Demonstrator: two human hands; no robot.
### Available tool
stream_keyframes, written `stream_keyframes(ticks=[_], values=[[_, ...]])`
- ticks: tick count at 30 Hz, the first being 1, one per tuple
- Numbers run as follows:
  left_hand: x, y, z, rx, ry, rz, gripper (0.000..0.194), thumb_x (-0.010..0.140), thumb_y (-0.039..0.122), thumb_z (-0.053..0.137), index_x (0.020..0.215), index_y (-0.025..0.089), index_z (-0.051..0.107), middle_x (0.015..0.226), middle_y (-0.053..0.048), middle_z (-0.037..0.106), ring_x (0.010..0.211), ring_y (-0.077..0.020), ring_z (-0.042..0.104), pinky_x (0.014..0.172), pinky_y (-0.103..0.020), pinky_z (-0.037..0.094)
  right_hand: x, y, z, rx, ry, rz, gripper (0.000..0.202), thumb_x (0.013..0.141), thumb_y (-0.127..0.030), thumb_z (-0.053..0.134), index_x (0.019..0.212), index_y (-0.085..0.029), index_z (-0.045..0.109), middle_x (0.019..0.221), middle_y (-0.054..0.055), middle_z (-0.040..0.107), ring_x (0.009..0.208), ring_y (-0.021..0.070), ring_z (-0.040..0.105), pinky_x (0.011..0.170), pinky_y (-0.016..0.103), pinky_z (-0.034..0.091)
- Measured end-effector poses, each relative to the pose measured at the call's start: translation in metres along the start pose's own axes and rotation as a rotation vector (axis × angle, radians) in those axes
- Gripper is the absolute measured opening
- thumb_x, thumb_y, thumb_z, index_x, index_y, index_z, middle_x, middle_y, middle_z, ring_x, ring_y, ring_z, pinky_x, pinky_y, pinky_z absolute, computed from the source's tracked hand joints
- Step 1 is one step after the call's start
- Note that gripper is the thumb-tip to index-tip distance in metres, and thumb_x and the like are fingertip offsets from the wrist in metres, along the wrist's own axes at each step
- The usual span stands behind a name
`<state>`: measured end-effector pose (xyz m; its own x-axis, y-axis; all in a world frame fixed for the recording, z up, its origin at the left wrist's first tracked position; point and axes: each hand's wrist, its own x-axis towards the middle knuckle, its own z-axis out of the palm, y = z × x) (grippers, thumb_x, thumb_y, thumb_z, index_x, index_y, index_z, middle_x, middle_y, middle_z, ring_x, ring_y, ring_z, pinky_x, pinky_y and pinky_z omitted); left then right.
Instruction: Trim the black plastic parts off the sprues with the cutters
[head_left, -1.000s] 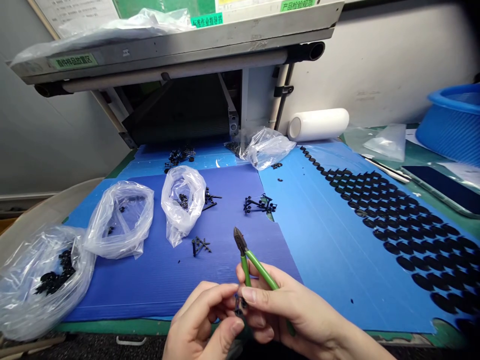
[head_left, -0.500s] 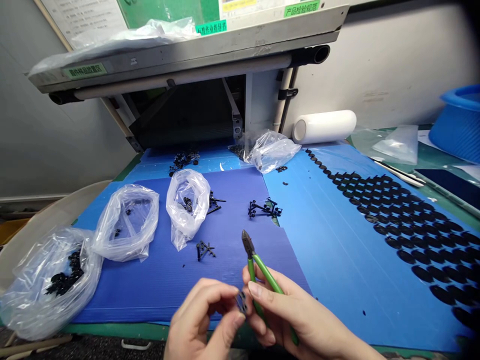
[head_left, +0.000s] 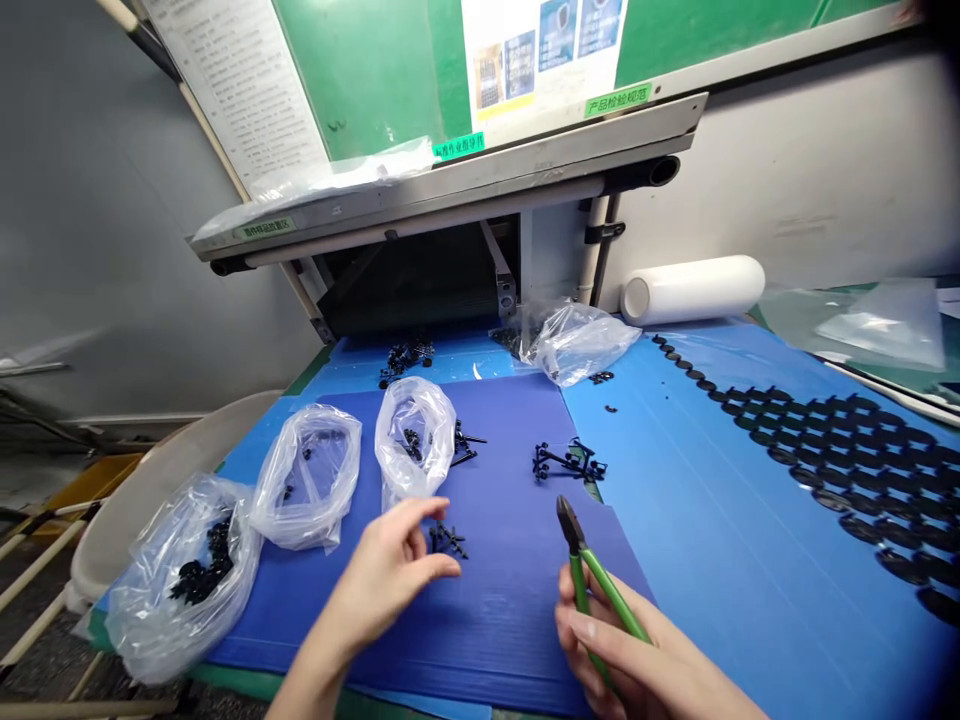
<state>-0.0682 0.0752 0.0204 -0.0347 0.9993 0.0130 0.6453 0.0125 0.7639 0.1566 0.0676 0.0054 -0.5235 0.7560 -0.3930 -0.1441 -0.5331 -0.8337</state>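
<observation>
My left hand (head_left: pixel 394 560) is over the dark blue sheet (head_left: pixel 495 610), thumb and fingers apart with nothing visible between them. Just beyond its fingertips lies a small black branched plastic piece (head_left: pixel 448 541). Green-handled cutters (head_left: pixel 600 590) rest in my right hand (head_left: pixel 630 640), their dark jaws pointing up and away. Past the cutters sits a cluster of black sprues (head_left: pixel 568 461). An open clear bag (head_left: pixel 388 465) with black bits inside stands behind my left hand, and more black sprues (head_left: pixel 466 442) lie at its right side.
Two more open clear bags (head_left: pixel 281 505) (head_left: pixel 142 600) stand at the left. Rows of black discs (head_left: pixel 840 440) cover the right side. At the back are a crumpled bag (head_left: pixel 581 345), a white roll (head_left: pixel 694 290), a black sprue pile (head_left: pixel 405 360) and an overhead shelf (head_left: pixel 465 185).
My left hand has moved away from my right and opened; the small dark part it held is no longer seen. The camera view has tilted up and turned left.
</observation>
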Motion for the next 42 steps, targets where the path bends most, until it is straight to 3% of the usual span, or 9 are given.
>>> stream_keyframes(ticks=[3,5,11,14,19,24,29,37,42], values=[[-0.014,0.001,0.010,0.019,-0.029,-0.029,0.016,0.080,0.025,0.049,0.081,0.019,0.064,0.064,0.002,0.062,0.053,-0.0108,0.057,0.052,-0.019,0.046,0.010,-0.013,-0.012,-0.397,0.101,-0.186,0.019,0.079,-0.040,0.049,0.086,-0.024,0.042,0.074,-0.003,0.050,0.064,0.0145,0.048,0.056,0.026,0.038],[-0.020,-0.002,-0.010,0.054,0.013,-0.062,0.021,0.083,0.029,0.044,0.081,0.020,0.063,0.062,0.002,0.062,0.052,-0.0115,0.059,0.049,-0.019,0.047,0.018,-0.026,-0.028,-0.746,0.213,-0.308,0.017,0.080,-0.039,0.043,0.087,-0.024,0.042,0.081,0.001,0.053,0.075,0.0196,0.052,0.065,0.031,0.041],[-0.019,-0.027,-0.158,0.535,0.603,-0.261,0.034,0.074,0.042,0.050,0.095,0.018,0.061,0.066,-0.001,0.065,0.067,-0.0243,0.063,0.062,-0.033,0.047,0.049,-0.053,-0.080,-1.236,0.414,-0.480,0.019,0.082,-0.031,0.039,0.099,-0.022,0.039,0.096,0.009,0.055,0.084,0.0258,0.056,0.069,0.036,0.043],[-0.001,-0.026,-0.184,0.712,0.690,-0.181,0.047,0.071,0.043,0.051,0.106,0.011,0.055,0.073,-0.002,0.063,0.088,-0.0345,0.058,0.072,-0.042,0.043,0.065,-0.056,-0.092,-1.304,0.396,-0.508,0.030,0.079,-0.022,0.046,0.108,-0.021,0.039,0.111,0.012,0.050,0.095,0.0268,0.053,0.076,0.037,0.042],[0.047,0.004,-0.090,0.775,0.280,0.263,0.033,0.080,0.040,0.048,0.107,0.022,0.054,0.105,0.000,0.061,0.089,-0.0156,0.060,0.074,-0.024,0.047,0.081,-0.054,-0.091,-1.393,0.373,-0.463,0.018,0.083,-0.024,0.052,0.100,-0.017,0.052,0.096,0.004,0.057,0.078,0.0174,0.057,0.067,0.034,0.047],[0.106,0.023,0.004,0.963,-0.067,0.513,0.039,0.080,0.036,0.054,0.114,0.017,0.050,0.122,-0.009,0.050,0.110,-0.0260,0.047,0.089,-0.051,0.037,0.084,-0.052,-0.087,-1.422,0.407,-0.457,0.019,0.086,-0.027,0.051,0.102,-0.016,0.054,0.099,0.004,0.059,0.079,0.0170,0.059,0.068,0.035,0.050],[0.117,0.027,0.027,1.127,-0.176,0.537,0.021,0.082,0.030,0.052,0.095,0.014,0.058,0.098,-0.005,0.061,0.088,-0.0183,0.059,0.078,-0.041,0.046,0.077,-0.050,-0.089,-1.396,0.410,-0.495,0.021,0.087,-0.026,0.051,0.104,-0.016,0.054,0.100,0.005,0.059,0.080,0.0173,0.060,0.067,0.035,0.050],[0.061,0.029,0.046,1.116,-0.180,0.637,0.016,0.081,0.007,0.048,0.073,0.014,0.060,0.070,-0.002,0.062,0.081,-0.0198,0.059,0.096,-0.054,0.027,0.067,-0.050,-0.094,-1.275,0.365,-0.554,0.022,0.086,-0.027,0.052,0.106,-0.016,0.053,0.104,0.005,0.058,0.085,0.0188,0.059,0.071,0.038,0.049],[0.035,0.046,0.053,0.926,-0.209,0.659,0.006,0.076,0.020,0.057,0.074,0.016,0.060,0.072,-0.004,0.062,0.078,-0.0222,0.058,0.099,-0.057,0.020,0.076,-0.047,-0.094,-1.127,0.399,-0.578,0.023,0.086,-0.027,0.052,0.106,-0.016,0.053,0.105,0.006,0.058,0.087,0.0196,0.059,0.073,0.039,0.049]])
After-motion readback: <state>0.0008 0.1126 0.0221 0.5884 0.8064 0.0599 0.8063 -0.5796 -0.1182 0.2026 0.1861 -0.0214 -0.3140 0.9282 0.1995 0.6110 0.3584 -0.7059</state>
